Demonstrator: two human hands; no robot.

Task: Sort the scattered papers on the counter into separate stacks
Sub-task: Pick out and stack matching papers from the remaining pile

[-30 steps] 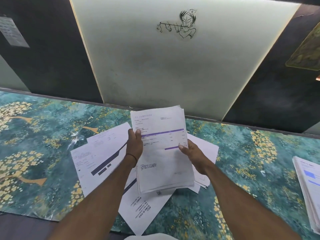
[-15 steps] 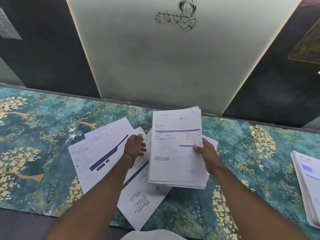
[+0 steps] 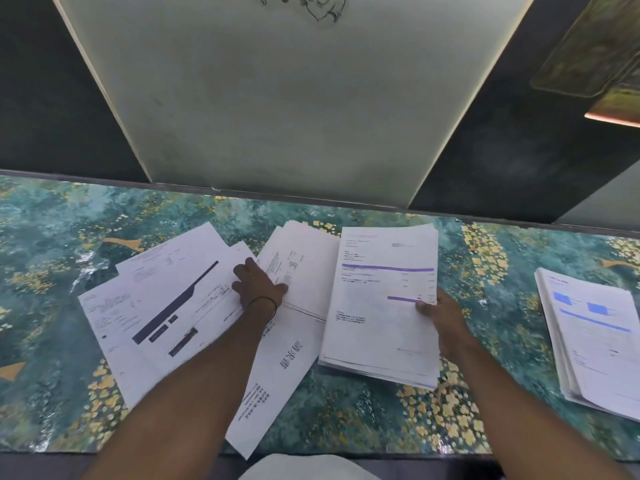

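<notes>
While right hand [image 3: 446,323] grips purple-lined stack [image 3: 377,313], loose sheets [image 3: 166,289] overlap beside.

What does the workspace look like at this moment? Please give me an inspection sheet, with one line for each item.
Surface: counter under a glossy teal and gold floral cover.
Job's things: purple-banded stack at centre right; blue-marked stack lying far right; loose sheets overlapping at left.
Clutter: nothing seen.
Grips: left grip rests its fingers on the loose sheets; right grip holds the purple-banded stack at its right edge, thumb on top.
Cables: nothing seen.
Surroundings: pale wall panel with a line drawing; dark walls on both sides.
</notes>
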